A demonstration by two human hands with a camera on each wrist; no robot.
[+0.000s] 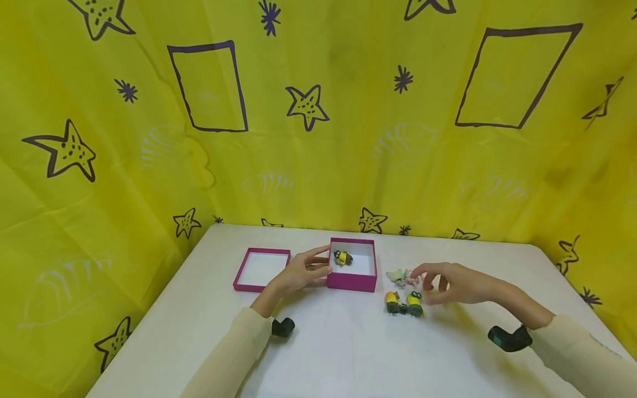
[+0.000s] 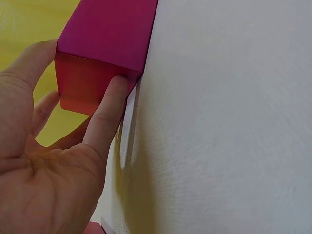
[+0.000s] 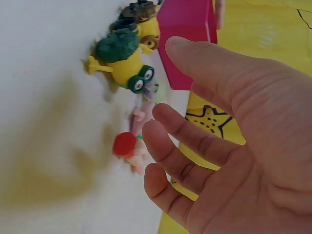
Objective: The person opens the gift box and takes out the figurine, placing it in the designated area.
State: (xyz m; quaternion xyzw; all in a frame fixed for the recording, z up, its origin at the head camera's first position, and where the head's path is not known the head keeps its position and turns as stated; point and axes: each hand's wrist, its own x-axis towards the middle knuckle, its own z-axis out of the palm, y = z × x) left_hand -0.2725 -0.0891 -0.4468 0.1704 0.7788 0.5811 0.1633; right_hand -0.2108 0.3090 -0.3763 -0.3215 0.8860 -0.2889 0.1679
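Observation:
A magenta box [image 1: 351,282] with a white inside stands open-topped on the table, and one small yellow-and-brown toy figure [image 1: 343,257] lies in it. My left hand [image 1: 304,270] rests against the box's left side, fingers extended, fingertips [image 2: 117,83] touching its wall. Over to the right, my right hand [image 1: 450,282] hovers beside a group of toy figures, fingers loosely bent and holding nothing. Nearest it are a yellow figure with green goggles [image 3: 127,70], another yellow figure with a brown top [image 1: 392,302], and pale pink and green figures [image 1: 404,277], one with a red part [image 3: 125,145].
Left of the box lies its magenta-rimmed lid [image 1: 262,269], white inside face up. The white table [image 1: 358,354] ends at a yellow curtain [image 1: 318,166] printed with starfish. Each wrist wears a black device [image 1: 510,338] near the sleeve.

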